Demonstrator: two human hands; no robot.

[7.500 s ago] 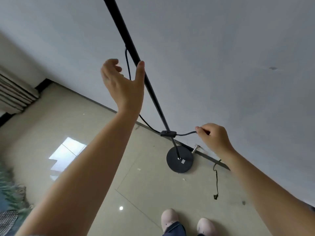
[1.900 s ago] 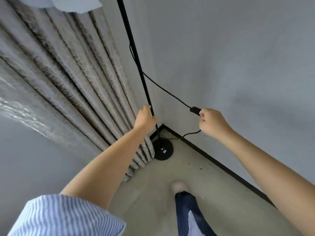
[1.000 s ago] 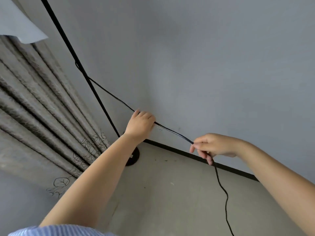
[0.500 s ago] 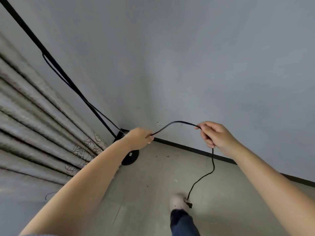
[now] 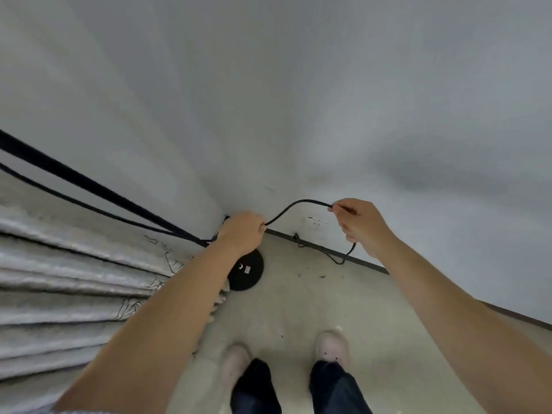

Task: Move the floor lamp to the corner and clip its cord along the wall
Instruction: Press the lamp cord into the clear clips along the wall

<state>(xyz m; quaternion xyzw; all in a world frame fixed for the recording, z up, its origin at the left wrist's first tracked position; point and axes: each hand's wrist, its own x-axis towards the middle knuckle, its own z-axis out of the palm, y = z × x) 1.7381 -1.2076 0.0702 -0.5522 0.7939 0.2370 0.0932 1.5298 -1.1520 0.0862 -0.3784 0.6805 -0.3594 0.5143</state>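
Observation:
The floor lamp stands in the corner: its black pole (image 5: 89, 183) slants in from the left edge and its round black base (image 5: 246, 271) sits on the floor by the curtain. The black cord (image 5: 294, 206) arcs between my hands. My left hand (image 5: 243, 231) is closed around the cord close to the pole's lower end. My right hand (image 5: 360, 224) pinches the cord further along. Below it the cord loops down to the floor and runs along the dark baseboard (image 5: 367, 264) to its plug end (image 5: 297, 238).
A pleated grey curtain (image 5: 74, 282) fills the left side down to the floor. A white wall socket (image 5: 318, 224) sits low on the wall between my hands. My two feet in pale shoes (image 5: 331, 345) stand on the beige floor.
My view has tilted down toward the corner. Both hands keep hold of the cord. The cord's loose end has moved from near my foot to the baseboard.

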